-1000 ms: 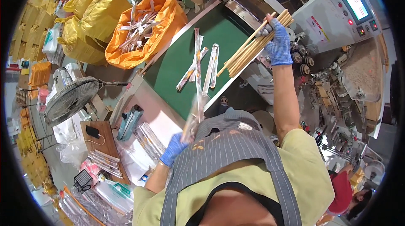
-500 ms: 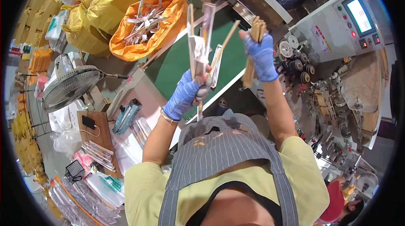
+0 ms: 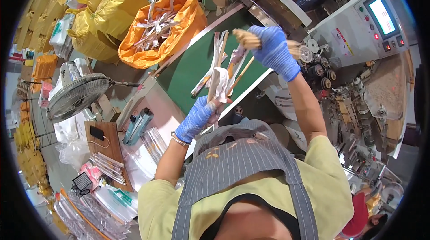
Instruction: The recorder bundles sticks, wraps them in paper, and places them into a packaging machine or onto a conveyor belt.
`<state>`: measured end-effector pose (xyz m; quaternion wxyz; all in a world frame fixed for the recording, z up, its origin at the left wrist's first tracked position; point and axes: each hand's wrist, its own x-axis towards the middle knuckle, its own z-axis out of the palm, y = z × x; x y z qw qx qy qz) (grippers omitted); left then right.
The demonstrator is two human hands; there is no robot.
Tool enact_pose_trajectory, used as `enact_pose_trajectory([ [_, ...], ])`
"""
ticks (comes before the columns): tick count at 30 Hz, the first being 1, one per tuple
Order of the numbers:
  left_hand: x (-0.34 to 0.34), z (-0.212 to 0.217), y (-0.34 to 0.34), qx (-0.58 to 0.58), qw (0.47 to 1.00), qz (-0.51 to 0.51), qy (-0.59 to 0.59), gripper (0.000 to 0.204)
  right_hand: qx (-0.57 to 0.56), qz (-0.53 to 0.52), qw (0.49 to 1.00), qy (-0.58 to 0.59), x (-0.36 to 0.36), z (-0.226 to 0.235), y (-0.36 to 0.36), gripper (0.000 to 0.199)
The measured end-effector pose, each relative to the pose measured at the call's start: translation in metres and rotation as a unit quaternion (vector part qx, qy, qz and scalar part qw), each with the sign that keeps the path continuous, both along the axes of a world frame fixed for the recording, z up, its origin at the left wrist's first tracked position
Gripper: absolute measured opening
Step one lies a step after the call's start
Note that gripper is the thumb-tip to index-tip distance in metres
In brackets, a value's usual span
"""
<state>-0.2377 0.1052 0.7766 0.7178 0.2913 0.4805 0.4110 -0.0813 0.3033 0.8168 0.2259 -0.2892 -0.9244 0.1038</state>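
Observation:
My right hand (image 3: 274, 51), in a blue glove, grips a bundle of thin wooden sticks (image 3: 247, 39) that look like chopsticks; the bundle lies nearly level over the belt's right side. Lower and to the left, my left hand (image 3: 197, 117), also gloved in blue with fingertips bare, is closed round the lower ends of white paper and clear film wrappers (image 3: 218, 82). One loose wooden stick (image 3: 242, 75) slants up out of that same hand. Behind the wrappers lies the green conveyor belt (image 3: 179, 76). Several fingers of the left hand are hidden by the wrappers.
An orange sack (image 3: 134, 54) of wrapper scraps stands beyond the belt. At the left are a fan (image 3: 77, 94), a teal tool (image 3: 137, 126) and yellow sacks (image 3: 114, 11). A machine with a control panel (image 3: 358, 25) and rollers stands right; a person in a red cap (image 3: 357, 217) is lower right.
My right hand has turned its bundle from upright to nearly level and shifted it left. My left hand has lowered, with the wrappers leaning and fanning out above it.

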Motion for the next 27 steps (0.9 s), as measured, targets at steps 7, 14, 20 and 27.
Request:
enact_pose_trajectory([
  [7, 0.005, -0.009, 0.000, 0.014, 0.998, 0.026, 0.056, 0.040, -0.337, -0.079, 0.917, 0.197, 0.006, -0.003, -0.001, 0.019],
  [14, 0.005, -0.021, -0.001, 0.022, 0.998, 0.005, 0.056, 0.037, 0.104, 0.071, 0.991, -0.052, -0.005, -0.008, -0.057, 0.020],
  [20, 0.001, -0.009, 0.007, 0.054, 0.997, -0.008, -0.048, 0.054, -0.214, 0.131, 0.885, 0.391, -0.012, -0.015, -0.077, 0.010],
  [27, -0.019, -0.029, -0.003, 0.099, 0.994, -0.016, -0.047, 0.059, 0.068, 0.082, 0.989, -0.103, 0.001, 0.012, -0.047, 0.014],
])
